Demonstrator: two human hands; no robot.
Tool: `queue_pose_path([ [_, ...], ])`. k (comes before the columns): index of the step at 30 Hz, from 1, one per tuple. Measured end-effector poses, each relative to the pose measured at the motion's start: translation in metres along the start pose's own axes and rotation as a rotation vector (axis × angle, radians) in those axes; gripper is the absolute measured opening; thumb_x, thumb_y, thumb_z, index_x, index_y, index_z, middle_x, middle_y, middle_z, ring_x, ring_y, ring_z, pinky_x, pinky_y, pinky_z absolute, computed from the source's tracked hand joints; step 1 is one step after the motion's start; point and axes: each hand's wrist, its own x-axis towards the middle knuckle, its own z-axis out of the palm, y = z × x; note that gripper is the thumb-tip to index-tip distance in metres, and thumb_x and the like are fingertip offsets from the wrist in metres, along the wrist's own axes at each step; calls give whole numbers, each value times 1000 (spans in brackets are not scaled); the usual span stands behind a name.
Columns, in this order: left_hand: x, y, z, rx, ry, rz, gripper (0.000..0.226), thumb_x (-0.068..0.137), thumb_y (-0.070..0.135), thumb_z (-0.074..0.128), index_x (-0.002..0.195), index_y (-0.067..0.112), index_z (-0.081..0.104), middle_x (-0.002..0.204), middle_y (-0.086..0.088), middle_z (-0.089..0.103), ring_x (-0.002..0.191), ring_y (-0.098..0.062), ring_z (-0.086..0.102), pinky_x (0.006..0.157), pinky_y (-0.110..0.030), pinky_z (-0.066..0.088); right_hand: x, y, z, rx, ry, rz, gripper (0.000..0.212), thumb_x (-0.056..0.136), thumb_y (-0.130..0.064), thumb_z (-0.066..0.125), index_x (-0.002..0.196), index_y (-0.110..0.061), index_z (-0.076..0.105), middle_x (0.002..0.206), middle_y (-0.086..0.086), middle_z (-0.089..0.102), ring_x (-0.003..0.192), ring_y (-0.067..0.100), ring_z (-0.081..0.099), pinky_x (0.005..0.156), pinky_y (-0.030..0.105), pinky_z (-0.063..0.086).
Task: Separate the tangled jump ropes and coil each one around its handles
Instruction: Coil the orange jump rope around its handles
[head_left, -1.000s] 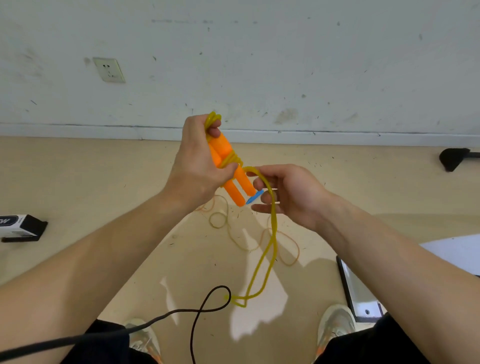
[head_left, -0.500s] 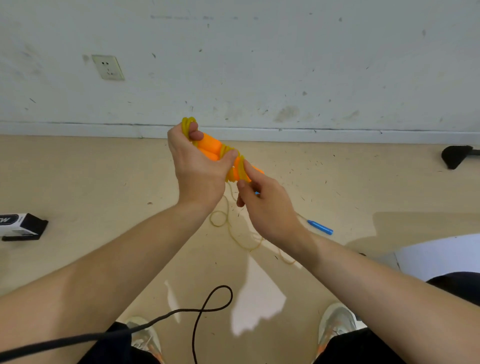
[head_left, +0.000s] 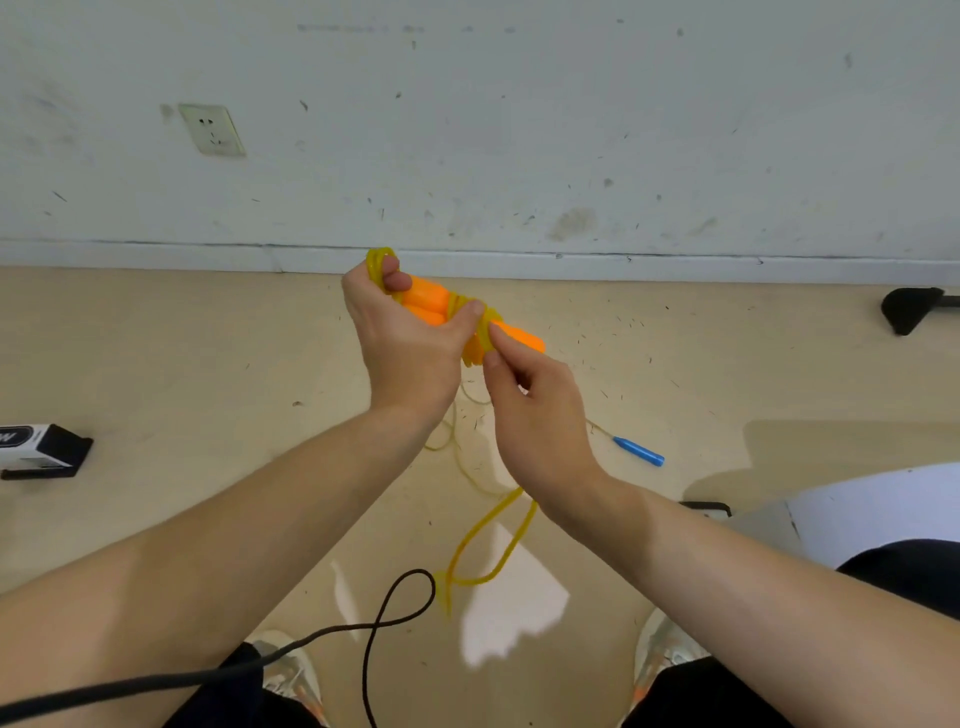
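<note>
Status: roughly halfway by my read. The ropes look separated. The yellow rope (head_left: 485, 540) is up in the hands, in front of the chest. The second rope, a thin pale cord (head_left: 460, 447), lies loose on the floor (head_left: 182, 364) and runs to a blue handle (head_left: 639, 451). The left hand (head_left: 405, 338) has its fingers curled tight round the orange handles (head_left: 426, 304). Its thumb presses down on the wraps and 1 finger hooks through a rope loop at the top end. The right hand (head_left: 535, 415) pinches the yellow rope between thumb and fingertips, right at the wraps. A few turns sit on the handles, and a doubled tail hangs from the right hand toward the floor. Left to do: wind in that tail and secure its end, then coil the blue-handled rope, which looks untouched. Counts: 2 ropes, 2 orange handles held side by side, 1 blue handle in view (its mate is not visible), 2 hands. Also 1 black cable (head_left: 395, 608) looped over the floor near the shoes, 1 wall socket (head_left: 212, 130) and 1 black-and-white box (head_left: 41, 451) at far left.
</note>
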Motion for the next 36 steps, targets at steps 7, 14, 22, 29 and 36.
queue_pose_path([
  [7,11,-3,-3,-41,-4,-217,82,63,26,92,124,17,38,122,-3,47,112,-13,53,89,-20,46,4,4,-3,-395,-114,-180,25,103,-18,42,117,-17,64,66,-2,54,58,14,47,57,39,40],
  [14,30,5,-11,-164,32,-359,71,65,18,91,114,21,39,107,5,49,103,-19,61,87,-46,58,-5,9,1,-347,-71,-313,40,103,-16,42,142,-15,51,91,3,62,80,22,57,70,39,46],
  [22,35,9,-20,-378,26,-531,59,69,11,88,103,18,40,102,-1,50,81,-19,64,63,-33,59,-7,16,0,-466,36,-459,36,101,-36,47,130,-22,63,78,-8,62,66,18,58,56,39,49],
  [29,36,12,-28,-430,-281,-601,42,79,9,80,77,21,40,82,-8,64,73,-21,67,68,-38,61,12,11,-16,-97,-360,-29,26,102,-31,54,89,-19,73,64,-9,50,63,10,44,63,31,39],
  [36,35,19,-41,-380,-736,-398,42,74,4,79,91,21,44,78,0,54,62,-18,61,55,-30,50,49,16,-48,-626,-500,4,47,75,-54,69,78,-7,65,64,12,58,56,10,42,56,30,38],
])
